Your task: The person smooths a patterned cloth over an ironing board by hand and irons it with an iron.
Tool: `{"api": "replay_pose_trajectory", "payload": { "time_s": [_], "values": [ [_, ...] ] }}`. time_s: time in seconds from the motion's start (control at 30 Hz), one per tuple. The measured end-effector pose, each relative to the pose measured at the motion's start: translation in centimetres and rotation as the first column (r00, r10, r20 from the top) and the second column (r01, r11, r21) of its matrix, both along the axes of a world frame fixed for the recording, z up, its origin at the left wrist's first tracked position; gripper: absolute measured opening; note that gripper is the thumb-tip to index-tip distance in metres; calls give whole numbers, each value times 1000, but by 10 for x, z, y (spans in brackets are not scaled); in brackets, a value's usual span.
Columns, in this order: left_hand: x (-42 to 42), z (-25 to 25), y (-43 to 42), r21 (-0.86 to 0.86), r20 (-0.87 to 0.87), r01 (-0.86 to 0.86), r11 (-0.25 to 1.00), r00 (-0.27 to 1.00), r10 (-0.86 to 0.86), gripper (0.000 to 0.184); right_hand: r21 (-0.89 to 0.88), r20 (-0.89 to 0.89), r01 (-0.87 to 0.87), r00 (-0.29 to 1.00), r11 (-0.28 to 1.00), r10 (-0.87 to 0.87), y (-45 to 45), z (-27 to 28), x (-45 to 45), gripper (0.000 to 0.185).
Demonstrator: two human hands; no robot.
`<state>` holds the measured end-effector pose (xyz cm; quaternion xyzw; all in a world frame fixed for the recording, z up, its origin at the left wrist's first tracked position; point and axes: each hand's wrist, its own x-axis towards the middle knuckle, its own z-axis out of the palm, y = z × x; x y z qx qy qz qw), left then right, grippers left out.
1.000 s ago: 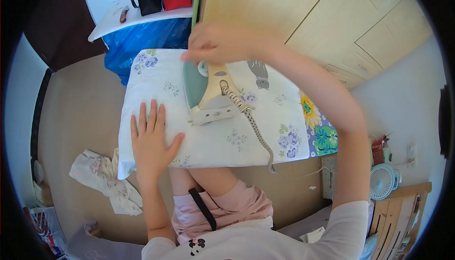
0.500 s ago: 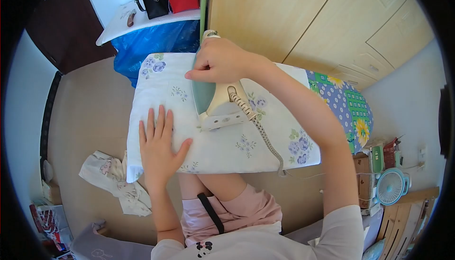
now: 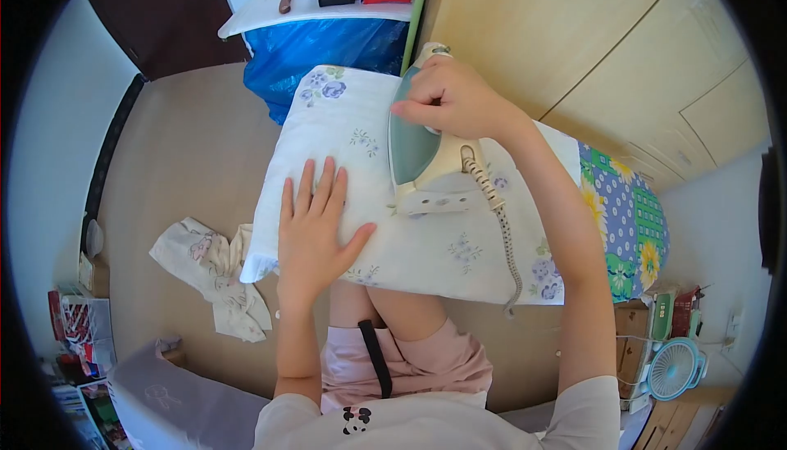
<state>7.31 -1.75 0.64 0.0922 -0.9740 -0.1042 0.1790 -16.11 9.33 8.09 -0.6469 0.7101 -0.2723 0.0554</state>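
My right hand (image 3: 459, 102) is closed around the handle of a cream and green steam iron (image 3: 412, 148). The iron rests on a white cloth with purple flowers (image 3: 426, 265), its soleplate hidden from above. From its rear a braided cord (image 3: 507, 241) runs down over the cloth's near edge. My left hand (image 3: 318, 237) lies flat on the cloth to the left of the iron, fingers spread and holding nothing. Beneath the cloth, at the right, the patterned blue, green and yellow cover of the ironing board (image 3: 627, 220) shows.
A crumpled pale cloth (image 3: 209, 270) lies on the floor at the left. Behind the board stand a blue plastic-covered stand (image 3: 328, 52), a green pole (image 3: 418, 15) and a wooden cupboard (image 3: 566, 32). A small fan (image 3: 676, 368) is at the lower right.
The whole view has shifted, so most of the scene sits further right. Against the cloth's flowers, the iron has moved only slightly, to the right. My left hand stays flat on the cloth.
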Motion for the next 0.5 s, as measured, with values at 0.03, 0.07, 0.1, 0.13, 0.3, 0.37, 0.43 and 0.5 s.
{"api": "replay_pose_trajectory", "payload": {
  "time_s": [0.03,0.07,0.1,0.13,0.3,0.37,0.43,0.5],
  "values": [
    [0,0,0,3,3,-5,1000,1000,5,66,3,3,-5,1000,1000,5,0,0,-1,42],
    [0,0,0,0,5,-4,1000,1000,4,67,-7,-11,-12,1000,1000,12,0,-1,-1,41],
    [0,-1,0,-5,5,-1,1000,1000,1,67,-19,-27,-19,999,1000,19,0,-1,-2,41],
    [0,-1,-1,-1,7,-4,1000,1000,4,67,-16,-26,-22,999,1000,21,0,0,-2,41],
    [0,-2,-2,-17,15,9,1000,1000,-9,68,1,21,-16,1000,1000,16,1,1,-1,40],
    [0,0,-1,-6,17,5,1000,1000,-5,67,-66,15,-31,999,997,32,-2,-3,-1,42],
    [0,-1,-2,4,18,4,1000,1000,-4,67,-136,8,-44,999,990,46,-2,-2,-1,45],
    [0,-3,-3,-13,-13,13,1000,1000,-13,67,3,32,-30,999,1000,29,1,4,1,42]
  ]
}}
